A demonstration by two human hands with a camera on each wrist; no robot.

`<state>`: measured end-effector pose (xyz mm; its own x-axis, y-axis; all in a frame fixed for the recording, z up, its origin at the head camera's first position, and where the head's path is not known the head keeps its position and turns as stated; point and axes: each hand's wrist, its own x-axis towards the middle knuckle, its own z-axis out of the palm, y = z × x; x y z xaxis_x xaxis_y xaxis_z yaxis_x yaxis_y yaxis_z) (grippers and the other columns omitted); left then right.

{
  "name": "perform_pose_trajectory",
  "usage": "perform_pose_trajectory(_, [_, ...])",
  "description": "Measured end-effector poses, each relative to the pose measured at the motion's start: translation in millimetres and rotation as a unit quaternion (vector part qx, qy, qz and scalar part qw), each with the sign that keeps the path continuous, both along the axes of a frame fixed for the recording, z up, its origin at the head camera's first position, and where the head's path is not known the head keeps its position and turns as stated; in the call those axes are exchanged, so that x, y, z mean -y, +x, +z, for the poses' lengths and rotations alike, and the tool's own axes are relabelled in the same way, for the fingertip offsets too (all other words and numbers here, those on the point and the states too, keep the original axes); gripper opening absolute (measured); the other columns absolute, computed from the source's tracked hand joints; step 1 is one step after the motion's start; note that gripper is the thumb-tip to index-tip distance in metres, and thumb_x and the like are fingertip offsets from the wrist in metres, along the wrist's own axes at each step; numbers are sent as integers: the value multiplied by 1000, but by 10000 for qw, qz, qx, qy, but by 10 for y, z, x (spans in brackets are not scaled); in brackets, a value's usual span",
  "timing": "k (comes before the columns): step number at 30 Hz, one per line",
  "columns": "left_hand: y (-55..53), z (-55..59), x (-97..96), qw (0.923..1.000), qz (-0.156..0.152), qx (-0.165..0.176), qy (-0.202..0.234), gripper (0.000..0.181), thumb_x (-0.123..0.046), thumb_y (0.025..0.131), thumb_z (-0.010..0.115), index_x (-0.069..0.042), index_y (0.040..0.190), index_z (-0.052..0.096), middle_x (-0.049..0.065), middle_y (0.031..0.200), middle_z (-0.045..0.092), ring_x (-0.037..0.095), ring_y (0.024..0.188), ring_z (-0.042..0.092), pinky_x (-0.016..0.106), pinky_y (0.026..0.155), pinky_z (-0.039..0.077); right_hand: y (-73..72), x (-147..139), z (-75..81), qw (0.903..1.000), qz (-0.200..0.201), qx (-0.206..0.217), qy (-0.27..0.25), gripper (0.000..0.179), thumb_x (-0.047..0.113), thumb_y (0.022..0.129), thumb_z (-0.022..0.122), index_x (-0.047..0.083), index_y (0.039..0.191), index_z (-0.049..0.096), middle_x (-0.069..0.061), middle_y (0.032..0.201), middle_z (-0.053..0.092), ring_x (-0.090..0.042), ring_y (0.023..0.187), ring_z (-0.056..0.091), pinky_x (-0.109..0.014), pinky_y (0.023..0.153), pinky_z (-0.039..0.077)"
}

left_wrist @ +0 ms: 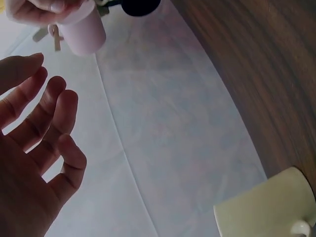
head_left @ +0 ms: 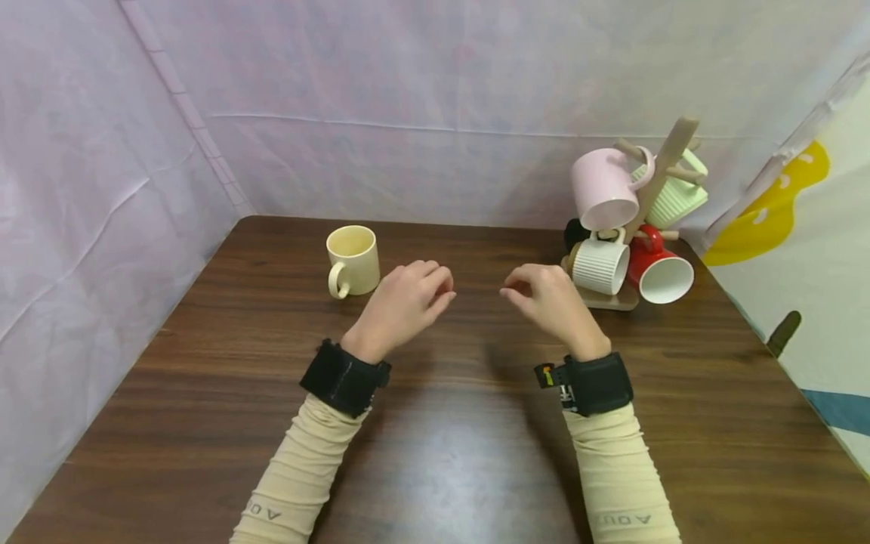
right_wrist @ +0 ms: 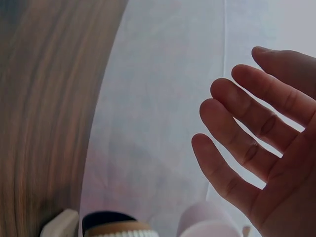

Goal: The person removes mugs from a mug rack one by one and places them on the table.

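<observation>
Beige sleeves (head_left: 295,468): cover both forearms, nearer the person than the mug tree (head_left: 678,140); black wrist straps (head_left: 347,378) sit above them.
Wood-grain table (head_left: 204,363): spreads under both hands and under the mug tree's base.
Right hand (head_left: 553,298): just left of the mug tree, raised off the table, fingers relaxed, lightly bent, gripping nothing.
Left hand (head_left: 408,298): farther left of the mug tree, fingers softly curved, likewise holding nothing; the pale yellow mug is nearest to it.
Pale yellow mug (head_left: 363,273): upright, well left of the mug tree, handle (head_left: 337,281) turned toward the person.
Its handling: probably glazed ceramic, so stiff, fairly light, somewhat slippery, apt to chip if knocked; best held by the handle, or round the wall.
Lower pegs: white ribbed mug (head_left: 598,266) and red mug (head_left: 642,264) on the mug tree; a dark mug (head_left: 574,234) is mostly hidden.
Upper pegs: pink mug (head_left: 601,185) and pale green ribbed mug (head_left: 676,200), hung by their handles; likely just as breakable, best steadied round the body.
Pale cloth (head_left: 408,75): hangs behind the mug tree.
</observation>
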<state>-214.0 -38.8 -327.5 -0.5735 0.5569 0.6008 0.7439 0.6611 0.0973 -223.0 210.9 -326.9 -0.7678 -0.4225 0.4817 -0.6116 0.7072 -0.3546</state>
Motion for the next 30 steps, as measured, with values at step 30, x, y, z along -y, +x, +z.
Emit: perform_pose_trajectory(30, [336, -185, -281, 9886, -938, -481, -1073, 10, -19, 93, 74, -14, 90, 66, -2, 85, 63, 17, 80, 62, 32, 66, 48, -68, -666, -15, 9910, -1037, -233, -810, 7, 3, 90, 74, -3, 92, 76, -18, 87, 74, -33, 75, 68, -44, 71, 50])
